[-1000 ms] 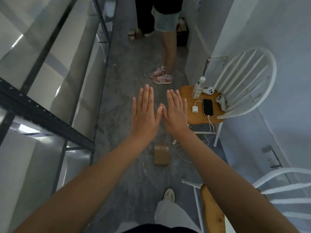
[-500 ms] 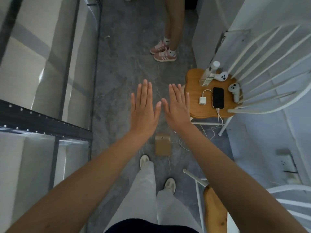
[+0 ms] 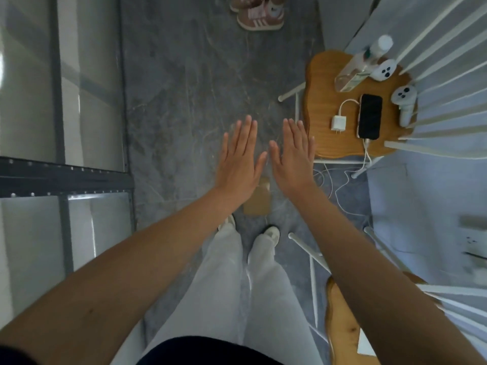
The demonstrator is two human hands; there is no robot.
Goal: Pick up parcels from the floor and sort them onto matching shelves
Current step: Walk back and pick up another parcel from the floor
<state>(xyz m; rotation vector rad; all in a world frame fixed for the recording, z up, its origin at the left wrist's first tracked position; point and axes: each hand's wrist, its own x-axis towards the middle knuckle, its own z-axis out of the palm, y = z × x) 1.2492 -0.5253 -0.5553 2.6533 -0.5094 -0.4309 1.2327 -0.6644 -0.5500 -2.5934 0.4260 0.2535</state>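
Note:
A small brown cardboard parcel (image 3: 257, 201) lies flat on the grey floor just ahead of my feet, partly hidden by my wrists. My left hand (image 3: 238, 164) and my right hand (image 3: 292, 162) hover side by side above it, palms down, fingers straight, thumbs nearly touching. Neither hand holds anything. A metal shelf unit (image 3: 66, 177) with dark rails stands along the left.
A white spindle chair with a wooden seat (image 3: 326, 106) at the right carries a phone (image 3: 369, 116), a charger, a bottle and two white controllers; its cable trails on the floor. A second chair (image 3: 340, 320) is at the lower right. Another person's pink sneakers (image 3: 259, 18) stand ahead.
My view has tilted down and moved forward. The parcel now lies close to my feet, and my hands, still held flat, are over it and slightly apart.

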